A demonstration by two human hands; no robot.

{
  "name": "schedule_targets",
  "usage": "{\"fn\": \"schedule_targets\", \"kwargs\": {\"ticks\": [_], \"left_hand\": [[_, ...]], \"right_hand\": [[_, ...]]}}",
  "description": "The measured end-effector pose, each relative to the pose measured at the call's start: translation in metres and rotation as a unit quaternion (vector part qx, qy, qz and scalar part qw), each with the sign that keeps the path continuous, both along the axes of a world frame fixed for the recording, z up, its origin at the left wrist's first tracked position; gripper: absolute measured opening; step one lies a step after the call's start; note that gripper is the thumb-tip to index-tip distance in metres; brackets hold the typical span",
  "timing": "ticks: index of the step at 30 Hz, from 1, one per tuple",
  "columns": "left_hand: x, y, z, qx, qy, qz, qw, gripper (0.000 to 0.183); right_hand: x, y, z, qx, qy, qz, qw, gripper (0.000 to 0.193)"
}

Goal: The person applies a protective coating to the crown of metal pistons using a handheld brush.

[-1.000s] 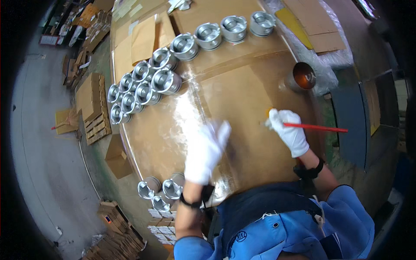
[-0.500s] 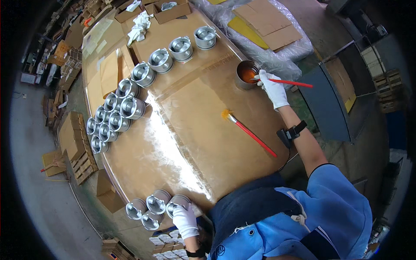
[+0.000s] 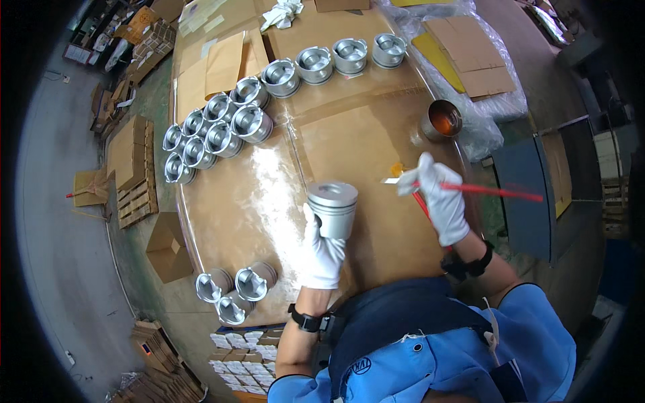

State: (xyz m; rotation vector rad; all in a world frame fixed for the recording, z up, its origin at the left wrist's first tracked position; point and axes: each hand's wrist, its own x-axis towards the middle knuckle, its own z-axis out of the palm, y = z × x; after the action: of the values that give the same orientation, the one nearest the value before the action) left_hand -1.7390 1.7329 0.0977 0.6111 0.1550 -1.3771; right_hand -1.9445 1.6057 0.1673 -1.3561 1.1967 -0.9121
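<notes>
In my gloved left hand [image 3: 324, 258] I hold a silver engine piston [image 3: 333, 209] up over the table, its flat crown on top and ring grooves below that. My gloved right hand [image 3: 440, 201] grips a slim brush with a red handle [image 3: 494, 192], partly smeared by motion, its tip pointing at the piston. A second red-handled brush [image 3: 419, 200] lies on the table, partly hidden by that hand. Beyond it stands a metal cup [image 3: 442, 121] with amber liquid inside. Several more pistons [image 3: 314, 65] form rows at the far left, and three [image 3: 255, 281] sit at the near left.
Brown sheeting covers the table [image 3: 363, 141]. Brown paper [image 3: 225, 64] and a white cloth [image 3: 282, 13] lie at its far side. Plastic wrap with cardboard [image 3: 470, 57] borders the far right. An open carton [image 3: 169, 248] is on the floor at left, and stacked white boxes [image 3: 245, 356] stand below the near edge.
My left hand has lifted a piston from the near-left group and brought it to the middle. My right hand has drawn the brush out of the cup toward it. The view has shifted.
</notes>
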Motion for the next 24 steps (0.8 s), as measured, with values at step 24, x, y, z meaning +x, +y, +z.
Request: {"fn": "schedule_targets", "kwargs": {"ticks": [24], "left_hand": [[0.0, -0.035, 0.026, 0.208, -0.469, -0.255, 0.82, 0.024]], "right_hand": [[0.024, 0.035, -0.041, -0.339, 0.175, 0.093, 0.92, 0.032]]}}
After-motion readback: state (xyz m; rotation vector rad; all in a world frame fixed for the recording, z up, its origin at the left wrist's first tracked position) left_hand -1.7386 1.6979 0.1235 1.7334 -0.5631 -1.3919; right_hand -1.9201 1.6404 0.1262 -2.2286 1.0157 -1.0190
